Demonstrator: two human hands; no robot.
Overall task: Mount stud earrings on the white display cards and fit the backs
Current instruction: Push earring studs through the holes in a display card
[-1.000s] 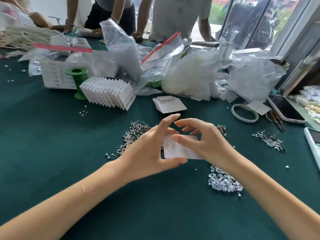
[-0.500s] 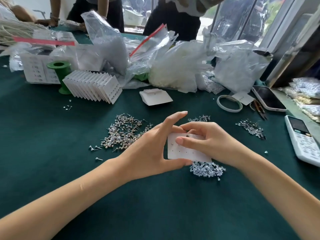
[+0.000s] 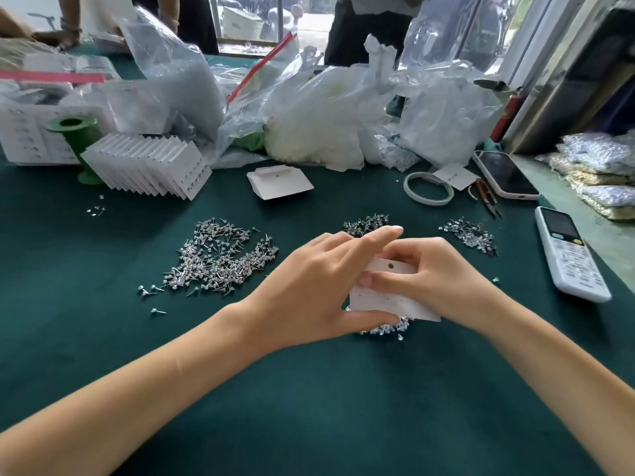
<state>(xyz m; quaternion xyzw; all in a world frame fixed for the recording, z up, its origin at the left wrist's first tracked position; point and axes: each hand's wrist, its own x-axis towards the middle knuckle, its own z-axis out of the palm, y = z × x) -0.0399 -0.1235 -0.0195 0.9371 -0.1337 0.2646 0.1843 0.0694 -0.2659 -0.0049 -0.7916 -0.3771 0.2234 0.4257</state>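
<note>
Writing on the white display card at frame centre is too small to read. Left hand pinches its left edge, forefinger straight; right hand curls its fingers across the face.

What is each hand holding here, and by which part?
Both hands hold one white display card. The left hand grips its left edge, thumb along the bottom. The right hand pinches its upper middle, below the hang hole.

White display card pinched between left hand and right hand; stud pile on green bench, left of grip.
</note>
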